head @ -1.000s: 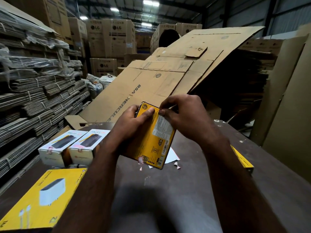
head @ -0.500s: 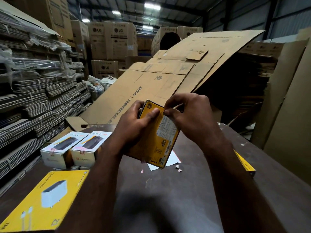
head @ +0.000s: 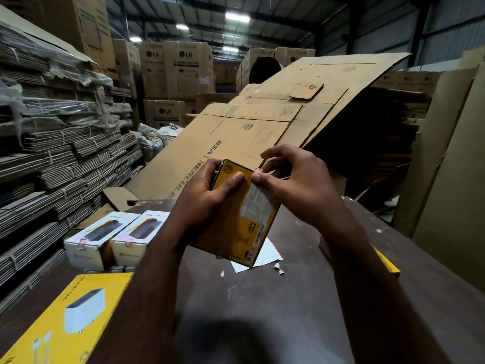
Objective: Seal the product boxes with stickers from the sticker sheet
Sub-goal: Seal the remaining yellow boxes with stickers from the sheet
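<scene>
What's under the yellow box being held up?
A white sheet lies on the table beneath the yellow box, held by the left hand while the right hand pinches a sticker at its top. Only the sheet's right corner shows; the box hides the rest.

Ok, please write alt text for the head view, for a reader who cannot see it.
The left hand grips a yellow product box above a dark table, while the right hand pinches a small sticker at its upper edge. Two white boxes stand at the left.
</scene>
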A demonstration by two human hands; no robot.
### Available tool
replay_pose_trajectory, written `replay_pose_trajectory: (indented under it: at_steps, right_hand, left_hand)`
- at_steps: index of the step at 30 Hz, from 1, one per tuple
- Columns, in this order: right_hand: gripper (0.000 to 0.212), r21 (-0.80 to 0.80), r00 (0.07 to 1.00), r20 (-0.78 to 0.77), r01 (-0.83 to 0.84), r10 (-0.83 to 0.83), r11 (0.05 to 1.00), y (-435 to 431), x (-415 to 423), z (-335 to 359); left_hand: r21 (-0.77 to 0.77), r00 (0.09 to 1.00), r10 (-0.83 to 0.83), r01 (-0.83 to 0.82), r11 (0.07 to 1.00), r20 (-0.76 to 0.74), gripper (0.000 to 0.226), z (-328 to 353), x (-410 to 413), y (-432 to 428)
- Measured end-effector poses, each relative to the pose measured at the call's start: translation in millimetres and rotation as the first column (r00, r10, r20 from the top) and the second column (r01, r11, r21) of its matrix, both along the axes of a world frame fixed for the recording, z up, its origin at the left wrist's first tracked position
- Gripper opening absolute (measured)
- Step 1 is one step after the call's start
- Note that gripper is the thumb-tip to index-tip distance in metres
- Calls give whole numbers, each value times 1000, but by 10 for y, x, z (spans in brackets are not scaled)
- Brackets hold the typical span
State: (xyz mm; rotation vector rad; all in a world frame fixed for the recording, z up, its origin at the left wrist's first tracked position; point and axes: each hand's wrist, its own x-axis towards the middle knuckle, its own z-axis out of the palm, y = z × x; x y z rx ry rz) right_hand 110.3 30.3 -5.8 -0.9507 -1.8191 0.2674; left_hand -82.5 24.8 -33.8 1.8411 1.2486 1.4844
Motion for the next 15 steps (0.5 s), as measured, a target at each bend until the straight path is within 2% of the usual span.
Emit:
replay_pose_trajectory:
  at_steps: [5, 8, 11, 15]
  right_hand:
    - [47, -135, 965, -232, -152, 118, 979, 71, -6, -32]
    - [30, -208, 903, -380, -294, 200, 933, 119, -39, -79]
    - [14, -186, 840, -489, -365, 236, 912, 152, -121, -135]
    - [14, -149, 814, -526, -372, 245, 916, 145, -227, -183]
  left_hand:
    - [16, 999, 4, -4, 1000, 40, 38, 35, 29, -17]
    - [9, 994, -7, 6, 1000, 107, 41, 58, 75, -37]
    - [13, 989, 16, -18, 1000, 150, 43, 50, 131, -34]
    - [22, 986, 78, -82, 996, 146, 47, 45, 150, -44]
